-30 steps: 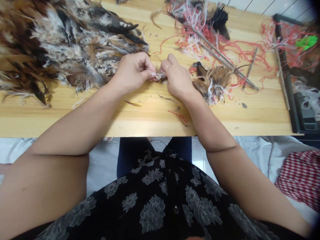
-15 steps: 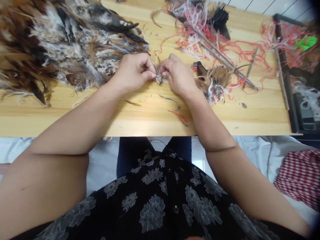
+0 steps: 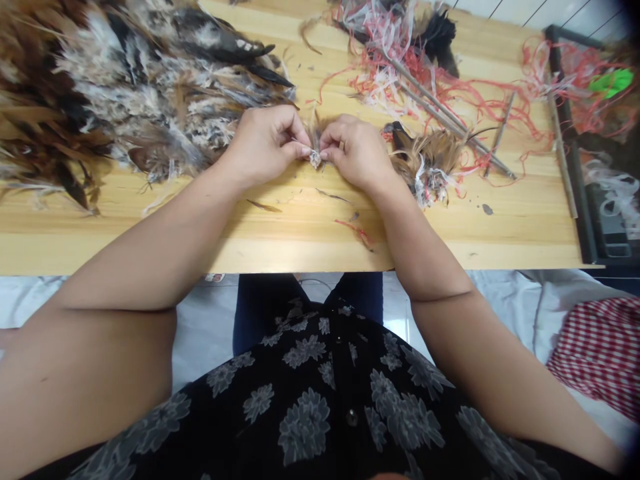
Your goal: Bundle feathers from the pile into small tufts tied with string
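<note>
A small feather bunch (image 3: 315, 157) is pinched between my two hands over the wooden table (image 3: 300, 240). My left hand (image 3: 273, 141) grips it from the left with thumb and forefinger closed. From the other side, the closed fingertips of my right hand (image 3: 353, 147) press on the same bunch. Its pale quill ends point toward me, and brown tips show above the fingers. Close by on the right lies a brown feather bundle (image 3: 433, 160) bound with white and red strands. To the left spreads a large heap of grey and black feathers (image 3: 175, 87).
Brown feathers (image 3: 40, 120) lie at the far left. Red and white plastic strands (image 3: 383, 40) tangle around thin sticks (image 3: 450, 117) at the back right. A dark-framed tray (image 3: 575, 160) stands at the right end. Loose feather scraps (image 3: 263, 206) lie near the front edge.
My right hand's fingers have shifted slightly down and left, closing nearer to the bunch's quill ends. My left hand stays almost in place.
</note>
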A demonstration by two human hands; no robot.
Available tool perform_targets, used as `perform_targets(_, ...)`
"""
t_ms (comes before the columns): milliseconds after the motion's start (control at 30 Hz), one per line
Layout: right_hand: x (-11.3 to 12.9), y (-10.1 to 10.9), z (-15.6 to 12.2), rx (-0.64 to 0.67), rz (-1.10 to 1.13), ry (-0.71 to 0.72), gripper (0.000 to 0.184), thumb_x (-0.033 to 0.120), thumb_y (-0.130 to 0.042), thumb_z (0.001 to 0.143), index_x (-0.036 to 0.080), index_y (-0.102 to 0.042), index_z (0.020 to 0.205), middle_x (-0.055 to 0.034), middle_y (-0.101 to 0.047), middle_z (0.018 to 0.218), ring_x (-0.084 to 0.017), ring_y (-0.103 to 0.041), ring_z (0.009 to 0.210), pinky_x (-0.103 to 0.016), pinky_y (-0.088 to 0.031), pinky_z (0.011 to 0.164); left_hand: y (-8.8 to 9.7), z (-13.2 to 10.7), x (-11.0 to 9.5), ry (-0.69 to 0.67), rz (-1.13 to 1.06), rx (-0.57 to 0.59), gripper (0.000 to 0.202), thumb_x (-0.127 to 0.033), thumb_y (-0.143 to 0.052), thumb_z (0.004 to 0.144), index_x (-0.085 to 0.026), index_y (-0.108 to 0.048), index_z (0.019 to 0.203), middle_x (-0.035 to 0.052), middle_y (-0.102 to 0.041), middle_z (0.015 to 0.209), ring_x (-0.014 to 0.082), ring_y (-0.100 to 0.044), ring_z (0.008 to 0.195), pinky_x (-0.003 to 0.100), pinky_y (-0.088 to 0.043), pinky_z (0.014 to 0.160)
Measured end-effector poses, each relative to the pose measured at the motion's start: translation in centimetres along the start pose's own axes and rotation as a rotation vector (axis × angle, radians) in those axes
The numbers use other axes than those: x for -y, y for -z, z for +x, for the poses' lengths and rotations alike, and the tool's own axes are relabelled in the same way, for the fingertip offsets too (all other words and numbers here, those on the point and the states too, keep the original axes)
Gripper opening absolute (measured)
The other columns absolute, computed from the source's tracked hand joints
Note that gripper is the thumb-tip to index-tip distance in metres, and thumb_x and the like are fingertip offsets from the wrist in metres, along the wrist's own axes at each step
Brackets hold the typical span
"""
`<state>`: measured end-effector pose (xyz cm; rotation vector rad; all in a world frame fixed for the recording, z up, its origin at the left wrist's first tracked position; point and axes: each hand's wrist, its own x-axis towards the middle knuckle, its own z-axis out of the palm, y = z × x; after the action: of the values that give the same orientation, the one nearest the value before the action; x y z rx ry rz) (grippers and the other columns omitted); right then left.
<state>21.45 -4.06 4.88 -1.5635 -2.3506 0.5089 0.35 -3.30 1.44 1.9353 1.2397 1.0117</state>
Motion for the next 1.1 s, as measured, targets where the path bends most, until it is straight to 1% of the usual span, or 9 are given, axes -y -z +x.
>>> perform_targets(67, 0.2, 0.0, 0.0, 0.001, -0.007, 0.0, 0.019, 0.015, -0.063, 0.101, 0.026, -0.078, 0.102, -0.0087, -0.081, 0.129, -0.028, -0.074, 0.127, -0.044, -0.059, 0.114, 0.0, 0.0, 0.0, -0.007, -0.004, 0.002, 0.037, -0.067, -0.084, 0.08, -0.033, -0.069, 0.076, 0.0047, -0.081, 0.086, 0.0323, -0.069, 0.08, 0.064, -0.063, 0.09)
perform_targets(200, 0.1, -0.2, 0.0, 0.007, -0.047, -0.001, 0.021, 0.016, -0.058, 0.104, 0.027, -0.076, 0.105, -0.0082, -0.077, 0.131, -0.028, -0.073, 0.124, -0.042, -0.058, 0.107, 0.1, -0.1, 0.1, -0.013, 0.022, 0.007, 0.027, -0.056, -0.082, 0.081, -0.033, -0.07, 0.077, 0.0034, -0.082, 0.087, 0.0292, -0.067, 0.078, 0.057, -0.063, 0.087)
perform_targets(333, -0.5, -0.6, 0.2, 0.019, -0.074, 0.066, 0.023, 0.019, -0.054, 0.106, 0.028, -0.075, 0.106, -0.006, -0.075, 0.131, -0.025, -0.072, 0.12, -0.038, -0.055, 0.099, 0.1, -0.1, 0.1, -0.025, 0.039, 0.01, 0.029, -0.058, -0.082, 0.083, -0.033, -0.07, 0.077, 0.0035, -0.079, 0.084, 0.0276, -0.062, 0.073, 0.054, -0.061, 0.083)
perform_targets(467, -0.9, -0.6, 0.2, 0.035, -0.082, 0.112, 0.028, 0.019, -0.051, 0.105, 0.028, -0.077, 0.103, -0.0041, -0.076, 0.127, -0.023, -0.072, 0.117, -0.034, -0.054, 0.092, 0.1, -0.2, -0.1, -0.007, 0.05, 0.048, 0.024, -0.051, -0.082, 0.083, -0.031, -0.069, 0.079, 0.0047, -0.077, 0.084, 0.0286, -0.062, 0.077, 0.056, -0.059, 0.092)
perform_targets(567, -1.0, -0.4, 0.0, 0.034, -0.101, 0.115, 0.028, 0.022, -0.05, 0.106, 0.028, -0.078, 0.103, -0.004, -0.077, 0.125, -0.023, -0.072, 0.116, -0.034, -0.053, 0.089, 0.2, -0.2, -0.1, 0.007, 0.034, 0.109, 0.021, -0.047, -0.083, 0.084, -0.032, -0.07, 0.08, 0.0055, -0.076, 0.088, 0.0336, -0.067, 0.091, 0.059, -0.055, 0.107)
perform_targets(633, -1.1, -0.4, 0.0, 0.037, -0.114, 0.11, 0.028, 0.024, -0.051, 0.108, 0.029, -0.078, 0.103, -0.0041, -0.077, 0.125, -0.024, -0.072, 0.118, -0.034, -0.053, 0.088, 0.4, -0.1, 0.1, 0.007, 0.036, 0.134, 0.02, -0.047, -0.084, 0.082, -0.034, -0.07, 0.078, 0.0052, -0.075, 0.091, 0.0355, -0.068, 0.099, 0.058, -0.053, 0.111)
perform_targets(833, -1.5, -0.4, 0.1, 0.032, -0.142, 0.136, 0.026, 0.025, -0.052, 0.108, 0.028, -0.075, 0.097, -0.0056, -0.075, 0.124, -0.025, -0.073, 0.116, -0.037, -0.053, 0.088, 0.7, 0.3, 0.7, -0.041, 0.099, 0.141, 0.013, -0.037, -0.08, 0.08, -0.034, -0.069, 0.075, 0.0031, -0.074, 0.089, 0.0314, -0.065, 0.095, 0.051, -0.058, 0.104)
perform_targets(1000, -1.8, -0.8, 0.5, 0.032, -0.122, 0.134, 0.019, 0.023, -0.057, 0.105, 0.026, -0.07, 0.093, -0.0062, -0.075, 0.12, -0.026, -0.072, 0.117, -0.036, -0.052, 0.088, 1.0, 0.0, 0.7, 0.007, 0.1, 0.14, 0.014, -0.024, -0.081, 0.081, -0.031, -0.07, 0.074, 0.0024, -0.074, 0.086, 0.0295, -0.069, 0.094, 0.045, -0.059, 0.105)
perform_targets(1100, -2.0, -1.0, 0.8, 0.014, -0.097, 0.142, 0.017, 0.022, -0.058, 0.104, 0.026, -0.069, 0.093, -0.0065, -0.074, 0.116, -0.026, -0.07, 0.114, -0.036, -0.051, 0.087, 0.9, -0.3, 0.7, 0.049, 0.04, 0.123, 0.017, -0.025, -0.089, 0.084, -0.028, -0.073, 0.077, 0.0021, -0.075, 0.083, 0.0291, -0.072, 0.096, 0.042, -0.059, 0.108)
